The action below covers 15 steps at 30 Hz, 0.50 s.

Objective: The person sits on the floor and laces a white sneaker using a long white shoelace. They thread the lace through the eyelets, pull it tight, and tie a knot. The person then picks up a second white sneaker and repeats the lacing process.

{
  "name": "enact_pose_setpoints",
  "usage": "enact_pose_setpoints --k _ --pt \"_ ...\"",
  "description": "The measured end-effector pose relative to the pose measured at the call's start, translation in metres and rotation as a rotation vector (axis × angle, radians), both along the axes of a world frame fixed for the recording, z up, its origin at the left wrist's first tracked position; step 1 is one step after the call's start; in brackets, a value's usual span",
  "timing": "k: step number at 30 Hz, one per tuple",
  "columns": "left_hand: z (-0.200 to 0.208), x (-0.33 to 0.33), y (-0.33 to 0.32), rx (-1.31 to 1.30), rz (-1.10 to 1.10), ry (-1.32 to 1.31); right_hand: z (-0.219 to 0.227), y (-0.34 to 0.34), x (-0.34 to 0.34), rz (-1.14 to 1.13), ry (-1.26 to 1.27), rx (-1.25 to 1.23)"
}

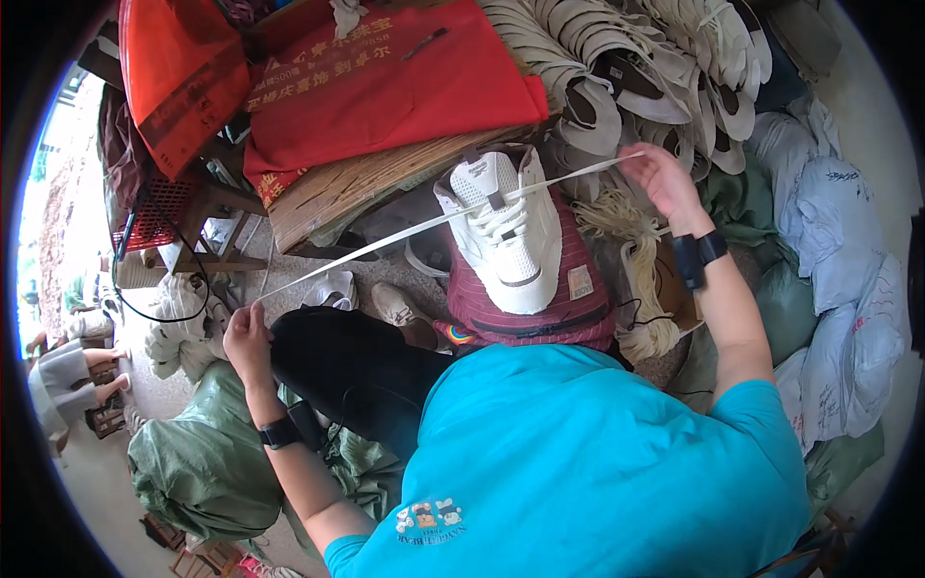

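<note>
A white sneaker upper (527,262) lies over my lap on a maroon striped cloth (472,303), its tongue pointing away from me. Part of its lacing is threaded across the front. A flat white shoelace (371,248) runs taut over the shoe from lower left to upper right, passing through near the tongue. My left hand (249,342) is closed on one end of it, low at the left. The other end is pinched between the fingers of my right hand (665,185), raised at the upper right.
Ahead stands a wooden table (332,197) covered by a red cloth (405,87). Stacked shoe uppers (597,72) fill the far right. A bundle of cream laces (641,279) hangs beside my right knee. White sacks (838,222) and a green sack (207,458) flank me.
</note>
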<state>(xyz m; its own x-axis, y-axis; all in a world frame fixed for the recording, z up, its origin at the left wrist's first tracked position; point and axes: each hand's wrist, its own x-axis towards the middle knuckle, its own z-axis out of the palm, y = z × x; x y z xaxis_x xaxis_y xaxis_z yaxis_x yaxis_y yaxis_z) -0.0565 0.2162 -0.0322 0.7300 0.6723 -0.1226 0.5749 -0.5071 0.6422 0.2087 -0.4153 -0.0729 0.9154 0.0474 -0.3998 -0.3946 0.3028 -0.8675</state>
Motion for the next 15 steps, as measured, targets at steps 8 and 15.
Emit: enact_pose_setpoints --k 8,15 --pt "0.008 0.032 -0.027 0.041 0.062 -0.403 -0.013 -0.09 0.039 -0.367 -0.108 -0.09" --pt "0.032 0.064 -0.139 -0.051 -0.474 -0.575 0.065 0.07 -0.028 0.287 -0.346 -0.449"
